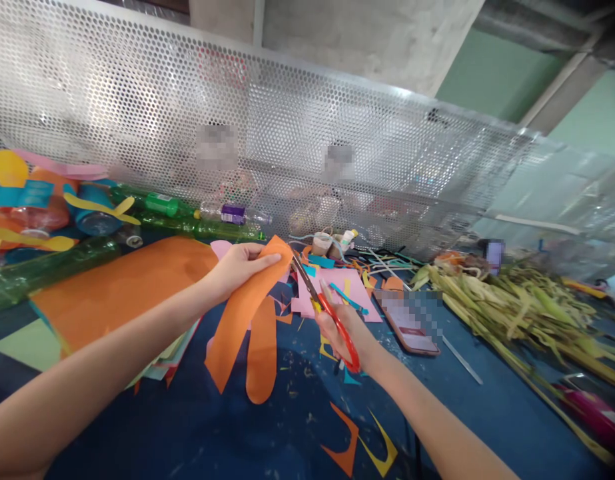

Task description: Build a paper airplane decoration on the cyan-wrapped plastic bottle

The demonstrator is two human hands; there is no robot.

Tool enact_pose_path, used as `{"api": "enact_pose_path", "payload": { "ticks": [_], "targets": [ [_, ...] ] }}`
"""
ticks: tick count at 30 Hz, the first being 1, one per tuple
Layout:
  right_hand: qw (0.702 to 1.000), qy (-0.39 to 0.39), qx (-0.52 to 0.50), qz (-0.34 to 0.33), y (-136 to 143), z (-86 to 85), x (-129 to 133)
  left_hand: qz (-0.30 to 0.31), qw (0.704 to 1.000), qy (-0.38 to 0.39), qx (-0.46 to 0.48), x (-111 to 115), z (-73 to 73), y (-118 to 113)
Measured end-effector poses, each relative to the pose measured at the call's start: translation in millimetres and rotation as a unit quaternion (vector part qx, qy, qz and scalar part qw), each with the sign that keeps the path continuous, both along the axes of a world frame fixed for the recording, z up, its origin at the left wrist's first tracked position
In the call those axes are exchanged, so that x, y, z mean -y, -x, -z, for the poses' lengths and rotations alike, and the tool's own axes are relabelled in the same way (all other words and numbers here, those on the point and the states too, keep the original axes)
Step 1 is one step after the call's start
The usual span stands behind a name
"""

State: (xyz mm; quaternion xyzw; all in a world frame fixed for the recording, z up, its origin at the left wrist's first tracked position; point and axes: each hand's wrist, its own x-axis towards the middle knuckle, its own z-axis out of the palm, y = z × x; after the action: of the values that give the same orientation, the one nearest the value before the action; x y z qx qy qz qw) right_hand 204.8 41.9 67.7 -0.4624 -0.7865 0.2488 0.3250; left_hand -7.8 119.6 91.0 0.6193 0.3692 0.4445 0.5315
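Note:
Between the thumb and fingers of my left hand [242, 267] is a strip of orange paper [244, 317], held up at an angle above the table. My right hand [344, 327] grips red-handled scissors [350, 347], their blades pointing up and left to the edge of that strip near its top. Whether the blades are parted is hard to make out. Below the strip lies a rounded orange paper piece [262, 360] on the blue table [212, 433]. Pink paper [337, 283] sits behind the scissors.
Large orange sheets [132, 287] lie at left, near green plastic bottles [47, 270]. A phone [407, 323] rests right of my right hand, with dried husks [517, 300] beyond. Paper scraps [344, 440] litter the front. A perforated metal panel [287, 127] stands behind, people visible through it.

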Motion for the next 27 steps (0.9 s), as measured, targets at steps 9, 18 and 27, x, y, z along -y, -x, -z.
{"api": "enact_pose_path", "payload": {
  "ticks": [9,18,27],
  "targets": [
    [0.998,-0.041,0.044,-0.022,-0.2,1.6,-3.0,0.015,0.999,0.0,-0.035,-13.5,0.9,11.3],
    [0.995,-0.063,0.076,-0.031,-5.2,9.0,-7.2,0.044,0.996,0.019,-0.071,-19.4,-4.0,22.4],
    [0.997,0.017,0.066,-0.021,-13.7,14.7,-7.5,0.061,0.994,0.012,-0.086,-25.7,-4.9,30.8]
  ]
}}
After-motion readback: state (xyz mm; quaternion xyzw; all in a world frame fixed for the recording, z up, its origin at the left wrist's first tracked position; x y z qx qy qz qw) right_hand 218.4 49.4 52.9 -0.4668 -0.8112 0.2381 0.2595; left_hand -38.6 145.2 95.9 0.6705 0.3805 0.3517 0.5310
